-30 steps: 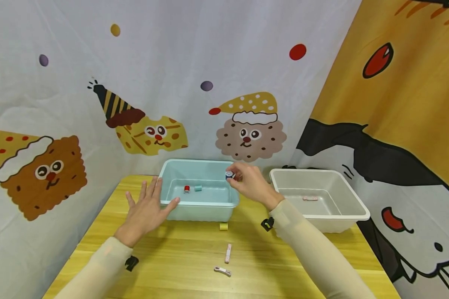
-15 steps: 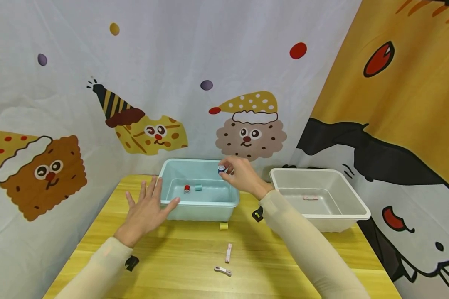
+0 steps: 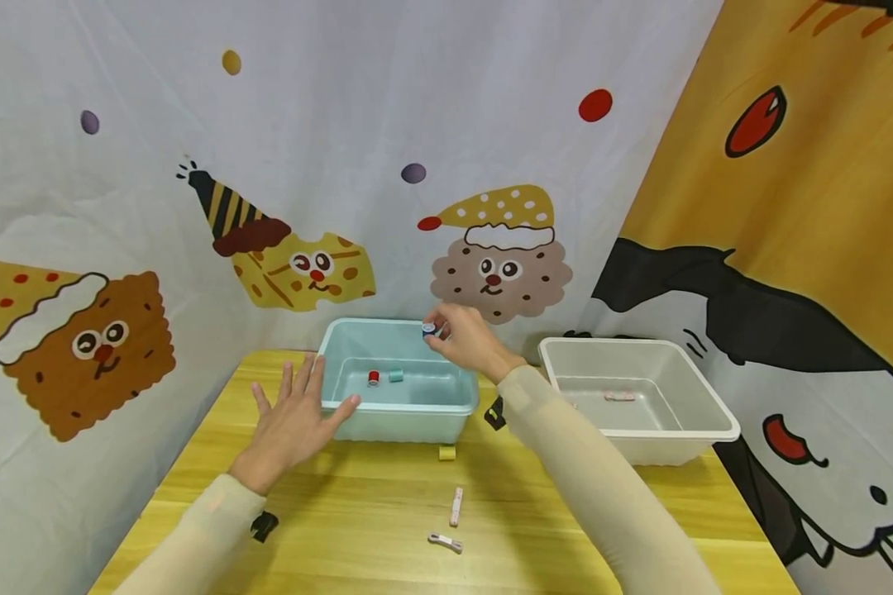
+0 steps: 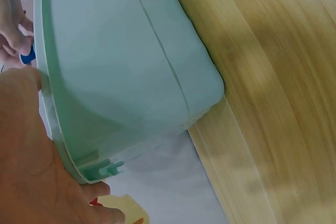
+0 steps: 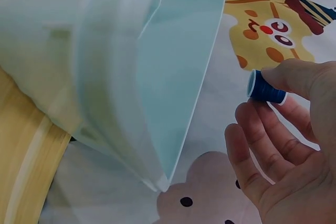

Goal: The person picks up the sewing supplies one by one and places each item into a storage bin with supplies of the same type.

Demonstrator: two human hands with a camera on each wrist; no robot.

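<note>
My right hand [image 3: 465, 337] pinches a spool of dark blue thread [image 5: 266, 88] between thumb and fingers, above the right back part of the light blue bin [image 3: 402, 424]. Inside that bin lie a red thread spool [image 3: 373, 378] and a teal thread spool [image 3: 396, 376]. At the bin's left front corner, my left hand [image 3: 290, 426] rests on the rim with its fingers spread and straight. The left wrist view shows the bin's outer wall [image 4: 115, 66] beside this hand.
To the right stands a white bin [image 3: 670, 432] with a pink patterned strip [image 3: 620, 397] inside. On the wooden table [image 3: 357, 529] lie a yellow spool [image 3: 447, 453], another pink strip [image 3: 456, 506] and a folded pale band [image 3: 445, 542]. A printed curtain hangs behind.
My right hand has moved left and slightly away from me with the blue thread spool, from the bin's right rim to over its inside. The left hand has stayed at the rim.
</note>
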